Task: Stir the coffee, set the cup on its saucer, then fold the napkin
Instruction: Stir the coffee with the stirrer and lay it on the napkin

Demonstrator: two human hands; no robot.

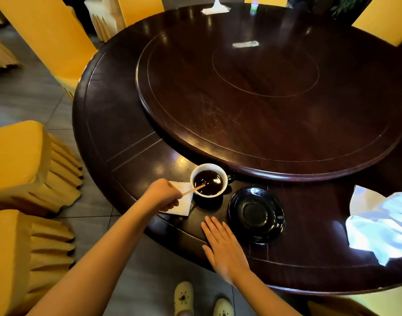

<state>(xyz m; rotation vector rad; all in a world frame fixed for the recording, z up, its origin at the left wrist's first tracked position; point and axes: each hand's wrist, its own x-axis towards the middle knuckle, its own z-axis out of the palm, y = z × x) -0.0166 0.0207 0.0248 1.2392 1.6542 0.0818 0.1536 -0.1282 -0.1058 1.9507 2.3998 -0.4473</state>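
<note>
Two hands are at work near the edge of the dark round surface (118,124). Your left hand (161,194) has its fingers (172,202) curled tight around the near end of a thin wooden stirrer (193,190), whose far tip dips into the coffee (208,182). Your right hand (224,246) lies flat on the wood, palm down, fingers (214,226) spread and holding nothing, just beside the saucer's near-left rim.

Under your left hand sits the white napkin (184,205), unfolded and flat, with one corner reaching toward the cup's left side; whether it touches the cup you cannot tell. The cup (196,173), white inside and filled nearly to the brim with dark coffee, stands directly on the surface, close to the raised lip of the big turntable (270,99). The black saucer (255,214) is empty and lies to the right of the cup and a little nearer to you, apart from it.

Farther right, a crumpled sheet of pale paper or plastic (382,226) rests near the table's edge. At the far side lies another white folded tissue (215,8). Yellow-covered chairs (20,156) ring the table, and your pale clogs (183,297) show on the tiled floor (31,101) below.
</note>
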